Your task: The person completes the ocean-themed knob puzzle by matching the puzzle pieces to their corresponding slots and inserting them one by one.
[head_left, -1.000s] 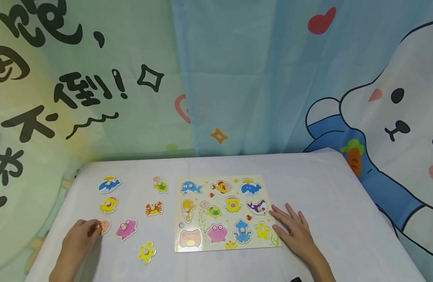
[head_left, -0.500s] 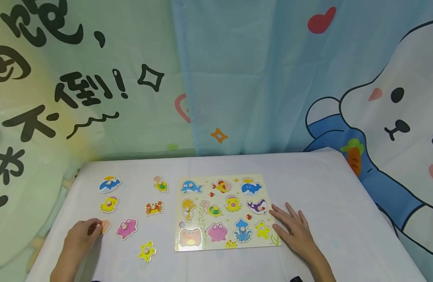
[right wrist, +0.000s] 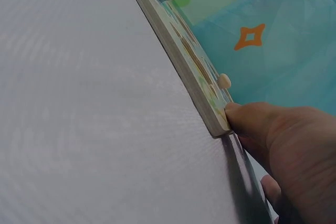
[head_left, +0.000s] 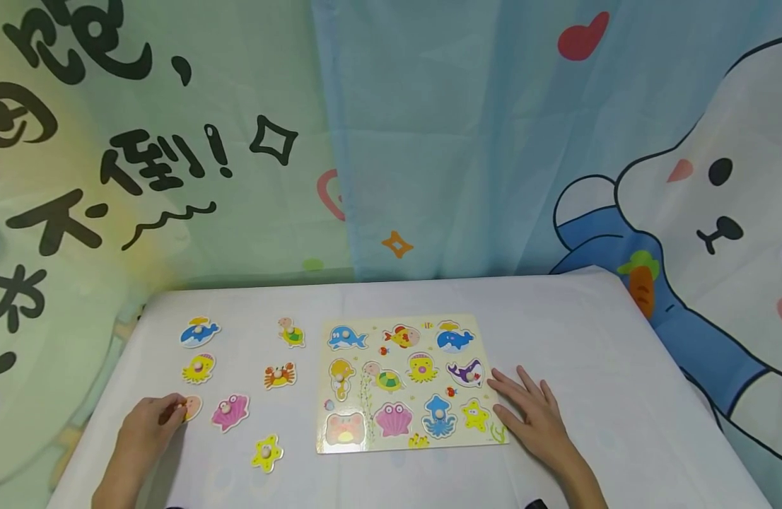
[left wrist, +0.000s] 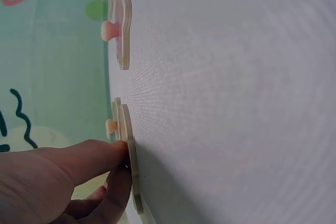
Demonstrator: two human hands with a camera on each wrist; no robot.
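Observation:
With thumb and fingertips, my left hand (head_left: 144, 429) pinches a small pink-orange puzzle piece (head_left: 193, 408) on the left of the table. In the left wrist view the wooden piece (left wrist: 137, 187) stays flat, close against the cloth, and its knob is hidden by the fingers. My right hand (head_left: 536, 423) lies with fingers spread at the right edge of a cream sea-animal puzzle board (head_left: 413, 441). The right wrist view has the thumb (right wrist: 252, 119) touching the corner of the board (right wrist: 202, 103). Some pictures on the board carry knobs; others are knobless.
Around the left hand lie loose knobbed pieces: a pink shell (head_left: 230, 413), a yellow starfish (head_left: 266, 453), a yellow octopus (head_left: 198, 368), a blue whale (head_left: 199, 332), a crab (head_left: 280, 375) and a turtle (head_left: 292, 333). A printed curtain (head_left: 423, 141) hangs behind the white-covered table (head_left: 620, 382).

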